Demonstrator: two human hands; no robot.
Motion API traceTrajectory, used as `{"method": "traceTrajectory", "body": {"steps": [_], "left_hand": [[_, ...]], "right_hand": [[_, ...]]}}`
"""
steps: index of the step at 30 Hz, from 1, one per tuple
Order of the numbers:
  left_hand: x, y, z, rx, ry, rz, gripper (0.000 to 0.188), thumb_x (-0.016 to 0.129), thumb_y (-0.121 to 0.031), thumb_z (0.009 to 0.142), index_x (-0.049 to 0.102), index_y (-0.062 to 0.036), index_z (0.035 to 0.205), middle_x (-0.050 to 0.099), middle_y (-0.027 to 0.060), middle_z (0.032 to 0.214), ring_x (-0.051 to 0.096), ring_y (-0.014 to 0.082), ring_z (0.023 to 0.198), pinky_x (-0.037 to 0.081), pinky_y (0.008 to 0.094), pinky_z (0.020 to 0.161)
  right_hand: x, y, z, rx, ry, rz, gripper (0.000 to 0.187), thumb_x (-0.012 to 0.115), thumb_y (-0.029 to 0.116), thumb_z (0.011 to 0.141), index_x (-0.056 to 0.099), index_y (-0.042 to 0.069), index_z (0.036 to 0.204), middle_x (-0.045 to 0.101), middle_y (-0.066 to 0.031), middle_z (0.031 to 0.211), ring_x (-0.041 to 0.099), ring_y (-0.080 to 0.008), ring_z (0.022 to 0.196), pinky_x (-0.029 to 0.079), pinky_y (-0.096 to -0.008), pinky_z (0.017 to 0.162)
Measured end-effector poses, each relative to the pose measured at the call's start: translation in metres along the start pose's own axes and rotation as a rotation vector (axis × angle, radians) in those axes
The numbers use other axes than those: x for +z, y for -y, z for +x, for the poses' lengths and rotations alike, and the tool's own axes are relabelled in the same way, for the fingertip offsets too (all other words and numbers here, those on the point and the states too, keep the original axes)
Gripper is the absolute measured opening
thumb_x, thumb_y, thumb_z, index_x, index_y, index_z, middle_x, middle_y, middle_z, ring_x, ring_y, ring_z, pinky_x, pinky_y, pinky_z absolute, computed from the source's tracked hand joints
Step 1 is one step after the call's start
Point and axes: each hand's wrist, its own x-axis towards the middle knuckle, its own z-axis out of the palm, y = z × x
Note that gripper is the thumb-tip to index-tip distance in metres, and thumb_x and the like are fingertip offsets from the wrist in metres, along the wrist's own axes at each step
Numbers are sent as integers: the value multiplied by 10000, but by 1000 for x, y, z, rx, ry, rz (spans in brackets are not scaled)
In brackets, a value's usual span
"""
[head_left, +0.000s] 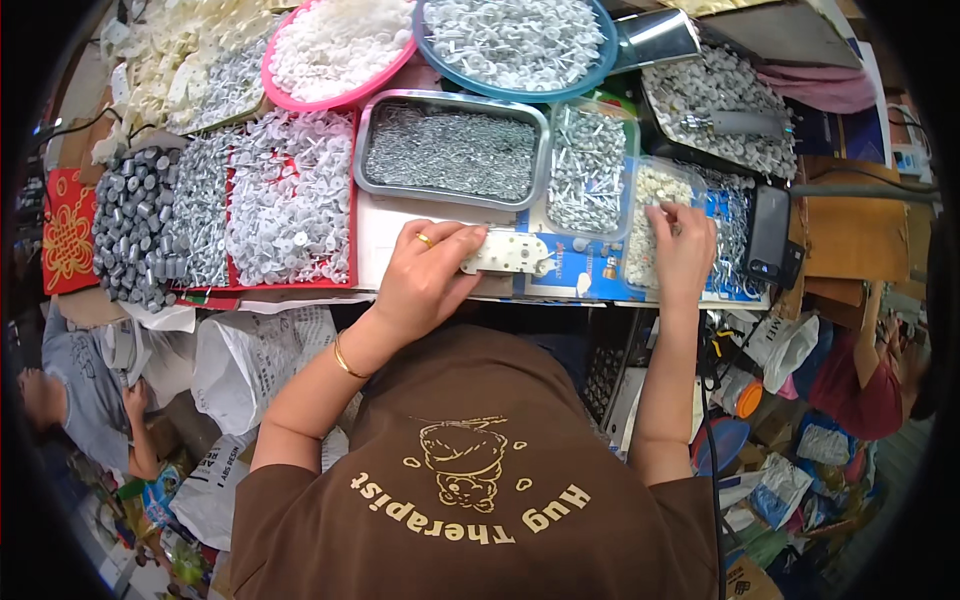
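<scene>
My left hand (425, 275), with a gold ring and a bangle, grips one end of a flat, cream-white plastic piece (512, 254) with small holes and fittings along it. The piece lies level near the table's front edge. To its right, my right hand (686, 243) is over a clear plastic tub (627, 262) of small cream-coloured parts (657, 186). The fingers of that hand are drawn together in a pinch at the parts. Whether something is between them is hidden.
Behind my hands stand a metal tray (440, 197) of thin pins and a clear tub (585, 228) of silver rivets. Pink (265, 70) and blue (520, 96) basins hold white parts. Grey cylinders (140, 220) fill the left. A dark phone-like device (770, 235) stands right.
</scene>
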Motion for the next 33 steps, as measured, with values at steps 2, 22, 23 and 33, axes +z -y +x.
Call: {"method": "traceTrajectory", "body": {"steps": [2, 22, 23, 33], "left_hand": [[-6, 1, 3, 33, 38, -30, 537, 812, -84, 703, 630, -31, 1205, 704, 78, 1122, 647, 248, 1023, 444, 441, 924], [-21, 81, 58, -119, 43, 285, 101, 814, -238, 756, 744, -171, 784, 607, -15, 840, 562, 215, 927, 307, 450, 908], [-20, 80, 59, -149, 45, 281, 103, 810, -231, 764, 731, -167, 780, 606, -10, 839, 564, 219, 925, 307, 452, 903], [-21, 75, 55, -235, -93, 180, 92, 753, -179, 799, 665, -153, 813, 619, -14, 818, 573, 215, 875, 292, 433, 885]], "right_hand": [[8, -4, -2, -74, -37, -109, 162, 738, 166, 861, 740, 6, 885, 692, -132, 900, 605, -321, 910, 468, -415, 839], [-18, 88, -47, -429, 133, 553, 219, 869, 40, 685, 792, 120, 874, 572, -16, 832, 493, -192, 759, 379, -304, 645], [-16, 86, -46, -506, 162, 516, 227, 868, 41, 688, 792, 125, 885, 572, -12, 809, 496, -193, 749, 381, -308, 637], [-10, 85, -39, -648, 230, 529, 195, 845, 47, 727, 774, 87, 904, 564, -13, 657, 480, -201, 603, 378, -332, 574]]}}
